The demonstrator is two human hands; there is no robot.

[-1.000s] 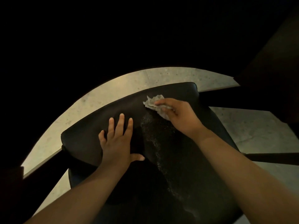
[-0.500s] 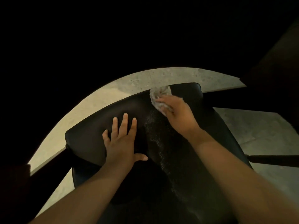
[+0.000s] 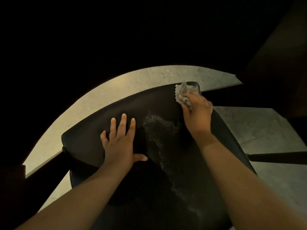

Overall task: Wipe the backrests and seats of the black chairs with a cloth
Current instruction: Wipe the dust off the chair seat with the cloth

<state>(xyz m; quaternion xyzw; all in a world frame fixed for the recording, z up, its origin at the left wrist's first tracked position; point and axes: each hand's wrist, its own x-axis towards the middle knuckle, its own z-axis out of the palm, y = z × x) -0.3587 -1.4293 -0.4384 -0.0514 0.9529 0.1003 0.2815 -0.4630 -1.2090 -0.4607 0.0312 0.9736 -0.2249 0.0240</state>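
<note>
Looking down, I see the left hand (image 3: 119, 143) lying flat, fingers straight and spread, on the black chair (image 3: 86, 135). A speckled patch (image 3: 159, 128) marks the middle of the padding. At the chair's far right corner, the right hand (image 3: 197, 113) clutches the crumpled cloth (image 3: 182, 92) against the padding.

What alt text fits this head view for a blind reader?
A right hand grips a crumpled cloth against the far right corner of a black chair, while the left hand lies flat on it. Pale floor shows beyond.
</note>
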